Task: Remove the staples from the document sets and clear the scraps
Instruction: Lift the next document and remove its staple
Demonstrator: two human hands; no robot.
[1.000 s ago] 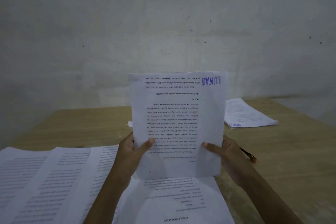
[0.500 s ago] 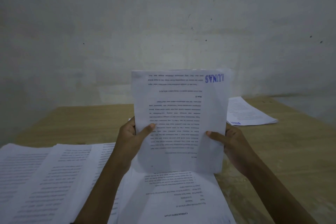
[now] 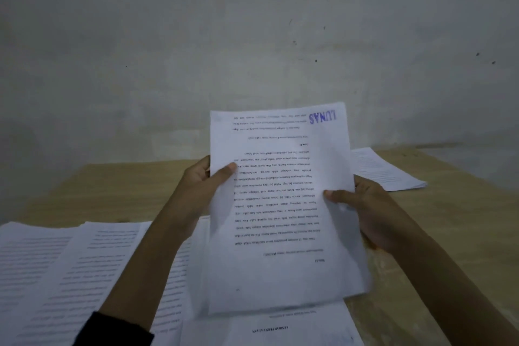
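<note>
1. The document set (image 3: 283,205) is held upright above the near edge of the bench (image 3: 463,205), stamped end up. I can't spot a staple on it.
2. The left hand (image 3: 200,180) pinches its left edge, thumb on the front. The right hand (image 3: 368,205) clamps the right edge likewise.
3. Its lower end hangs free and looks fanned, so a slack pinch could let pages drop.
4. Dropped pages would mix into the loose sheets (image 3: 70,261) spread at the near left corner.
5. The stack (image 3: 387,171) by the far right edge sits well clear.
</note>
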